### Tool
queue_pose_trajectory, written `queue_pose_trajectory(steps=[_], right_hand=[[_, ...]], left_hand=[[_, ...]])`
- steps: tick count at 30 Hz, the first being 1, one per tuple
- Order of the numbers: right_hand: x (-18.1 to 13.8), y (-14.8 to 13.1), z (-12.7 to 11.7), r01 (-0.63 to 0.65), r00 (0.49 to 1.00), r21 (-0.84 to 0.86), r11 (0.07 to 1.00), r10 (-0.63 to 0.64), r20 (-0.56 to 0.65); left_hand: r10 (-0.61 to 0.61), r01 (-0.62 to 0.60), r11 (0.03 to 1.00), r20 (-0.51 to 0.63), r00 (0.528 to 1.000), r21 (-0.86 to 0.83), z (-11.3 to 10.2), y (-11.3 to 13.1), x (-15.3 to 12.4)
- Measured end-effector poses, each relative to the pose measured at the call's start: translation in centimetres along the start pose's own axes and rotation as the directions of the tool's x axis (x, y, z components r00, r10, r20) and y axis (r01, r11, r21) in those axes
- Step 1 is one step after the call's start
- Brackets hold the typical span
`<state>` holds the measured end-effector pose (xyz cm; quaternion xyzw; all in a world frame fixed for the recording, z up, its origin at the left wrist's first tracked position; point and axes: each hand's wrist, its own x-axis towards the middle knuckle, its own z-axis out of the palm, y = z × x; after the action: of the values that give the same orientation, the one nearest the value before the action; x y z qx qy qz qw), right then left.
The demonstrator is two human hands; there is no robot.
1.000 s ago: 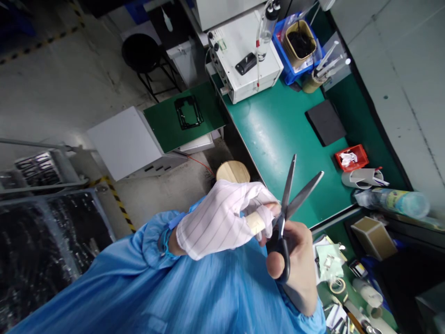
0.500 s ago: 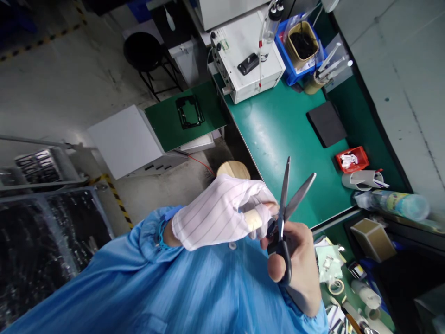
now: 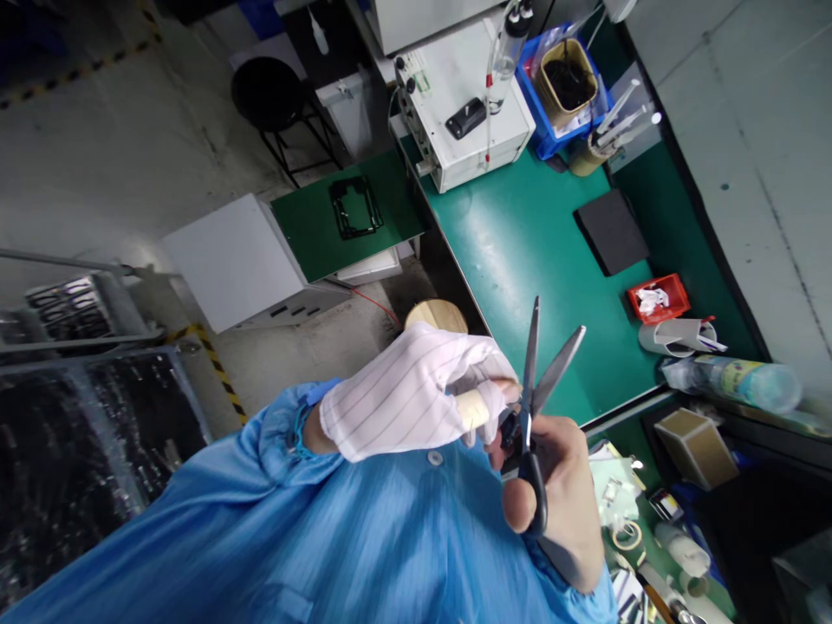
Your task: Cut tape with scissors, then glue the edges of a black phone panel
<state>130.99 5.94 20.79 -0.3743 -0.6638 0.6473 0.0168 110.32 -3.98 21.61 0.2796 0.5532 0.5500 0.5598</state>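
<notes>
In my right hand (image 3: pixel 565 494) is a pair of scissors (image 3: pixel 529 381) with dark handles, my thumb through one loop. Its blades point up and stand apart. My left hand (image 3: pixel 409 394) wears a white glove with thin stripes. A pale tape wrap (image 3: pixel 472 410) goes round one of its fingers, and a bare fingertip shows beside the blades. The left fingers are curled together close to the scissors. Whatever they pinch, if anything, I cannot make out. Both hands are in front of my blue coat (image 3: pixel 390 546).
Beyond my hands is a green worktop (image 3: pixel 513 251) with a white machine (image 3: pixel 468 104), a blue bin (image 3: pixel 552 139), a dark flat pad (image 3: pixel 611 231) and a red tray (image 3: pixel 676 295). Tape rolls and tools clutter the lower right. A round wooden stool (image 3: pixel 437 315) stands by the bench.
The scissor blades have come slightly closer together, and their tips sit a little lower and further left. My left hand has barely shifted.
</notes>
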Motion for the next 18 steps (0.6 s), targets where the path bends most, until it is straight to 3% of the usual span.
queue_pose_trajectory(steps=[4, 11, 18], right_hand=[[0.1, -0.1, -0.3, 0.010, 1.000, -0.011, 1.000, -0.010, 0.020], [-0.1, 0.0, -0.5, -0.019, 0.998, 0.024, 1.000, 0.018, 0.057], [0.0, -0.1, -0.5, -0.022, 0.997, 0.009, 1.000, 0.021, 0.077]], left_hand=[[-0.038, 0.037, 0.999, 0.036, 0.999, 0.027, -0.3, 0.4, 0.1], [0.046, -0.057, 0.983, 0.064, 0.997, 0.174, -1.0, 1.0, 0.5], [0.053, -0.062, 0.989, 0.069, 0.996, 0.134, -1.3, 0.0, 0.3]])
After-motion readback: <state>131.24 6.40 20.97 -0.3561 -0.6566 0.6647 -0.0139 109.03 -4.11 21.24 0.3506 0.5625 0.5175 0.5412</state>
